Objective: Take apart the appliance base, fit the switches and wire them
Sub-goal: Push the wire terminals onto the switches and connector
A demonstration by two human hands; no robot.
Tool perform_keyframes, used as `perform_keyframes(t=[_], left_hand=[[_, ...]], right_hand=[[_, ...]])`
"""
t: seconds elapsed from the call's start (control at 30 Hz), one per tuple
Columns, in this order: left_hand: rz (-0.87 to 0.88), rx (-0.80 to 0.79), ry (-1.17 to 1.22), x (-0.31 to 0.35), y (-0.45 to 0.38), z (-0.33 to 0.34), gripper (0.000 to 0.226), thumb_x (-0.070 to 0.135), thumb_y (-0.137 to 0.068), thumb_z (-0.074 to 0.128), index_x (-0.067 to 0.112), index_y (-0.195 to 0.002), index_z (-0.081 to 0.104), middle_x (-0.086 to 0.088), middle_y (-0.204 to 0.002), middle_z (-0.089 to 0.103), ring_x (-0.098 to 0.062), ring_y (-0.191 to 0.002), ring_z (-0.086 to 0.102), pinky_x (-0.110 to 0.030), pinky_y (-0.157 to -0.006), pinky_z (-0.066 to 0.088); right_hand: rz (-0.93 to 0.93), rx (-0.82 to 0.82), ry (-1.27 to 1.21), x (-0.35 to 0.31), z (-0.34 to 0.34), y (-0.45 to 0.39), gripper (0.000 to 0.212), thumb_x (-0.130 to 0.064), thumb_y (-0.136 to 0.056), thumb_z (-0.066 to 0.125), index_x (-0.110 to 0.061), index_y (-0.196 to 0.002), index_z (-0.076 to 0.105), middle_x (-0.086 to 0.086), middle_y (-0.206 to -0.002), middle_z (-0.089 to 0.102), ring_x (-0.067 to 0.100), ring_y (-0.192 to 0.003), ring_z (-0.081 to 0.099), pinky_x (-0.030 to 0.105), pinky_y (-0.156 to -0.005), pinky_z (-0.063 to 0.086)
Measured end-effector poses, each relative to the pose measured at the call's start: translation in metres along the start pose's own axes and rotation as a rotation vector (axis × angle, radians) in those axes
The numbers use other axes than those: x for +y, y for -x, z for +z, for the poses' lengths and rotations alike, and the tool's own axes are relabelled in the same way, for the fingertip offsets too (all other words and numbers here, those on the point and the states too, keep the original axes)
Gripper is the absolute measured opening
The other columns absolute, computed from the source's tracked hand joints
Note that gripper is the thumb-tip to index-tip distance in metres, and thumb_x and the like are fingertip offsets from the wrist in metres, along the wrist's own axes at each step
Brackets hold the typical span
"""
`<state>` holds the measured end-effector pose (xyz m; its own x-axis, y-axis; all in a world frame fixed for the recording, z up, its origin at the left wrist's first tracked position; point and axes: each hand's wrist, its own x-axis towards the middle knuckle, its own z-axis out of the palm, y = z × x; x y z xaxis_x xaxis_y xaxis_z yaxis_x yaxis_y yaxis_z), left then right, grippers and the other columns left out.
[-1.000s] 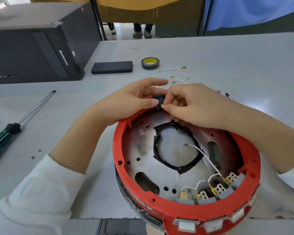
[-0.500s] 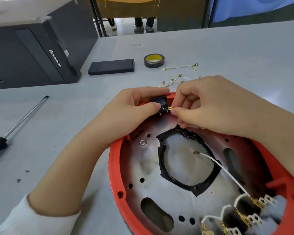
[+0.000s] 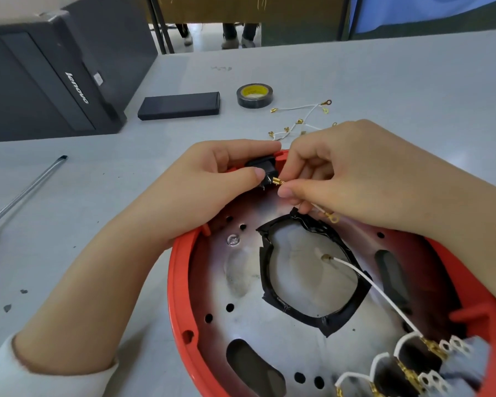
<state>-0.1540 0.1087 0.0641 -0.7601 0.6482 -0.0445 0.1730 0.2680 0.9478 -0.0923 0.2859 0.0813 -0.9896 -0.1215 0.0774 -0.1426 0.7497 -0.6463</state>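
The red appliance base (image 3: 181,285) lies open side up, with a metal plate and a black taped ring inside. At its far rim sits a black switch (image 3: 259,167). My left hand (image 3: 212,181) grips that switch between thumb and fingers. My right hand (image 3: 341,173) pinches a brass terminal (image 3: 277,181) of a short white wire against the switch; the wire's ring end (image 3: 333,217) hangs below my fingers. Grey switches (image 3: 458,365) with white wires fitted line the near right rim.
Loose white wires with brass terminals (image 3: 301,116) lie beyond my hands, beside a black tape roll (image 3: 255,95) and a flat black box (image 3: 181,106). A black computer case (image 3: 49,73) stands at far left. A screwdriver shaft (image 3: 26,190) lies left.
The view has moved closer to the base. Both hands stay at the black switch, and the right hand's brass terminal sits against the switch's side.
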Motion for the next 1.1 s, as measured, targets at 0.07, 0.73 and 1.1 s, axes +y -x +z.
perform_keyframes(t=[0.07, 0.73, 1.1], left_hand=[[-0.003, -0.009, 0.02, 0.0, 0.0, 0.0, 0.038, 0.001, -0.096, 0.049, 0.019, -0.127, 0.061, 0.005, -0.114, 0.072, -0.011, -0.107, 0.067, -0.023, -0.095, 0.05], [0.01, -0.006, -0.003, -0.001, -0.001, -0.001, 0.039, 0.0, -0.096, 0.048, 0.019, -0.127, 0.061, 0.006, -0.116, 0.071, -0.009, -0.109, 0.066, -0.027, -0.099, 0.049], [0.018, -0.003, -0.065, 0.0, 0.0, 0.0, 0.04, 0.003, -0.098, 0.047, 0.028, -0.125, 0.062, 0.013, -0.114, 0.071, -0.017, -0.108, 0.067, -0.039, -0.097, 0.051]], right_hand=[[0.002, -0.001, -0.019, 0.001, 0.0, -0.001, 0.013, -0.021, -0.082, 0.068, -0.025, -0.071, 0.063, -0.013, -0.06, 0.068, 0.006, -0.05, 0.065, 0.027, -0.059, 0.053], [-0.018, -0.008, -0.045, 0.002, 0.001, -0.004, 0.011, -0.018, -0.079, 0.072, -0.022, -0.071, 0.066, -0.01, -0.061, 0.069, 0.001, -0.05, 0.064, 0.023, -0.057, 0.053], [0.085, -0.009, -0.124, 0.002, 0.009, -0.011, 0.016, -0.02, -0.081, 0.073, -0.016, -0.07, 0.063, 0.0, -0.061, 0.07, 0.017, -0.055, 0.069, 0.037, -0.057, 0.06]])
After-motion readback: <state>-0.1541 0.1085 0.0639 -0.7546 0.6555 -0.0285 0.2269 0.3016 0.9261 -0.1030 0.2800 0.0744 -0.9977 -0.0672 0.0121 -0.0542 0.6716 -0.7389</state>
